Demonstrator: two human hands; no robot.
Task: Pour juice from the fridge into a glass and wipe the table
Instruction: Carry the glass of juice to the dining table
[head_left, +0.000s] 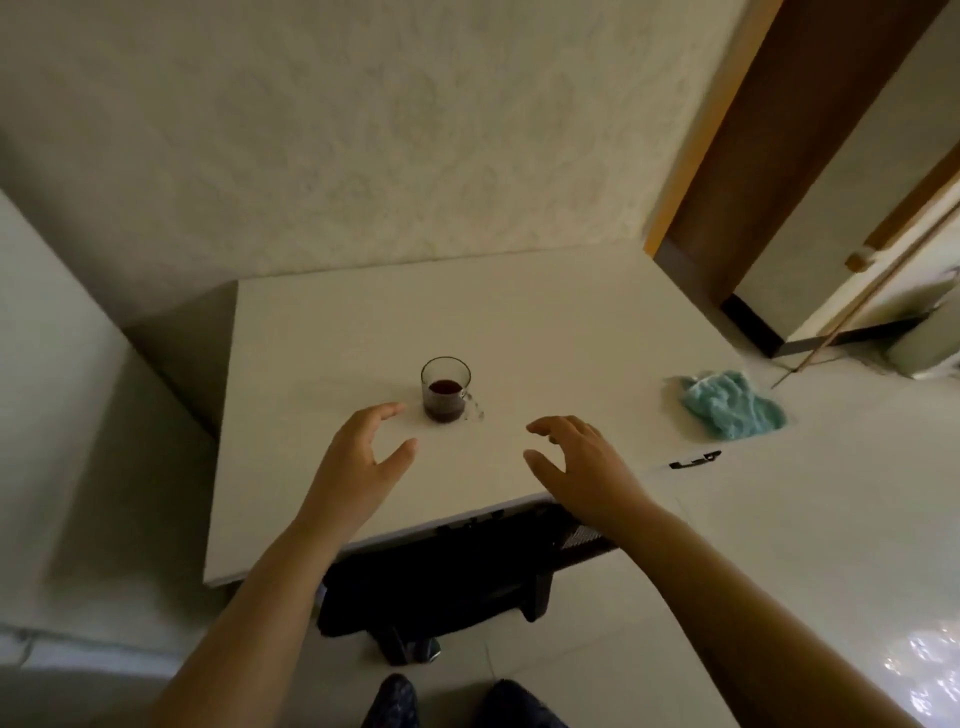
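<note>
A clear glass mug (445, 388) holding dark red juice stands near the middle of the white table (545, 332). A crumpled light-blue cloth (730, 404) lies at the table's right edge. My left hand (358, 457) hovers just left of and below the glass, fingers spread, holding nothing. My right hand (582, 462) hovers over the table's front edge to the right of the glass, also with fingers apart and nothing in it. No juice container or fridge is in view.
A dark chair (457, 577) is tucked under the table's front edge. A wall runs behind the table. At the right are a brown door frame (737, 171), a thin stick (852, 306) leaning there, and a pale bin (924, 332) on the tiled floor.
</note>
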